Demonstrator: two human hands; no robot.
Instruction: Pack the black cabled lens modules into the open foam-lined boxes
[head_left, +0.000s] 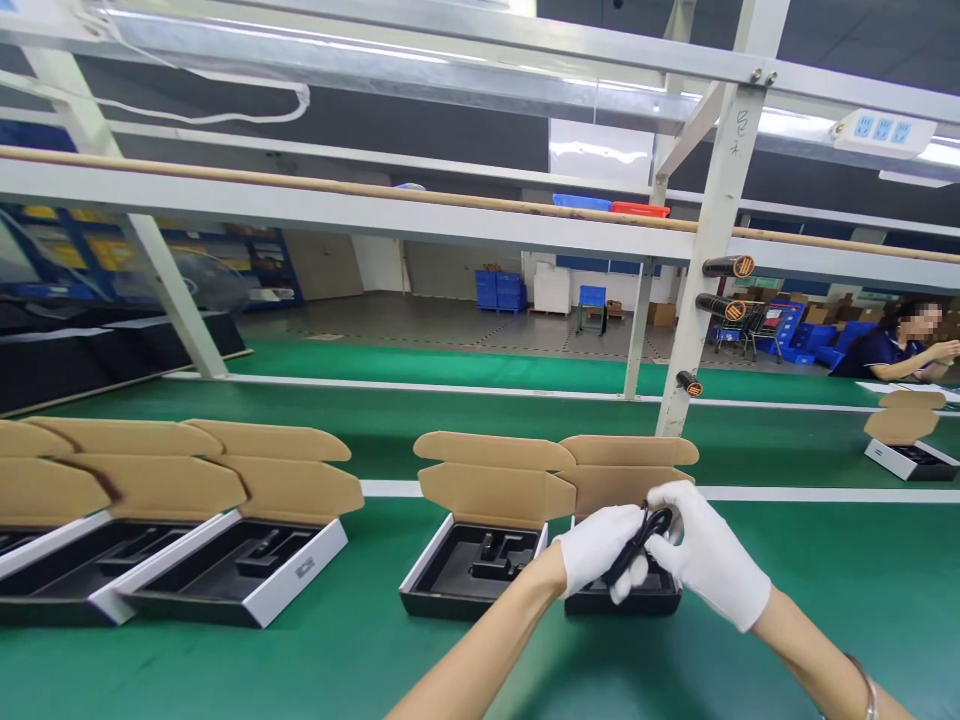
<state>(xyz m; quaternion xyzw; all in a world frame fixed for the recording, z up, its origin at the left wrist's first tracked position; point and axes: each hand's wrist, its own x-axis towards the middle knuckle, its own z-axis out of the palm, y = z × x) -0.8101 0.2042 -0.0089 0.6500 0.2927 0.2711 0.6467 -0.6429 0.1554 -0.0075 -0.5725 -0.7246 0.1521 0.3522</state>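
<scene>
green workbench [225, 670]: white-gloved left hand [600, 548] and right hand [709, 553], both pinching black cord [637, 545], held clear above open black-trayed carton [622, 598].

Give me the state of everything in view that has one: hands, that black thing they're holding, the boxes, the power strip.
Left hand: white-gloved, gripping the cord.
Right hand: white-gloved, gripping the cord.
Black cord: held up between both hands.
Box under the hands: open, lid raised.
Box beside it: open, lid raised.
Boxes at left: open, lids raised.
Power strip: nothing plugged in.
</scene>
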